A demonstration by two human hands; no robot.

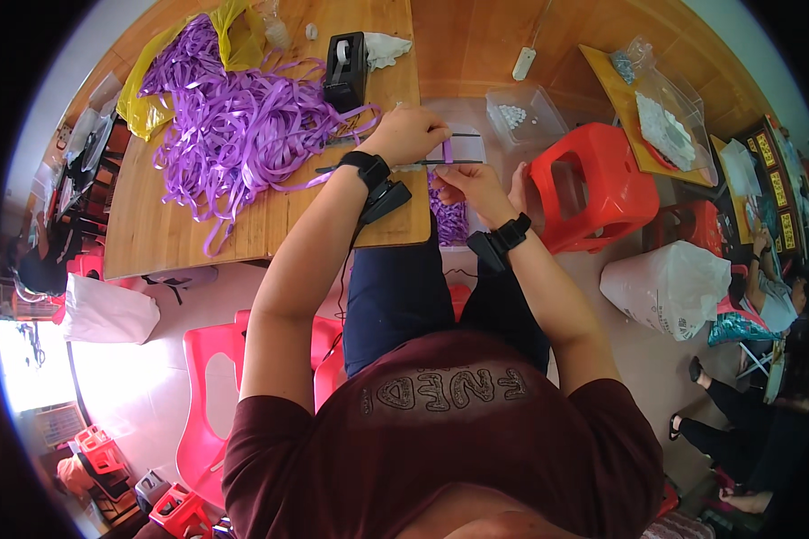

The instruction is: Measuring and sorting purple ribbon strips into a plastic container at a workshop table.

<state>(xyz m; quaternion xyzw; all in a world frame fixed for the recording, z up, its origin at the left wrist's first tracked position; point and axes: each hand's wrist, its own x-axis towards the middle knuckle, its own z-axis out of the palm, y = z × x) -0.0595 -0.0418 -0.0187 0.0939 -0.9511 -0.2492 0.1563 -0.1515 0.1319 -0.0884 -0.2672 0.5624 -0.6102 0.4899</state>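
A strip of purple ribbon (448, 150) spans two thin dark rods (463, 163) that jut past the table's right edge. My left hand (412, 133) reaches over the rods, its fingertips pinched on the ribbon's upper part. Just below the rods, my right hand (478, 189) has thumb and forefinger pressed together at the ribbon's lower end; the tip itself is partly hidden. A big loose heap of purple ribbon (243, 135) covers the table to the left, with some strands running toward the rods. Below my hands, a clear bin holds purple ribbon pieces (449, 221).
A black tape dispenser (345, 72) stands on the wooden table (333, 220), beside a yellow plastic bag (144, 112). At the right are a red stool (598, 189), a clear tub (532, 126) with white pieces and a white sack (665, 287). Other people sit further off at the right.
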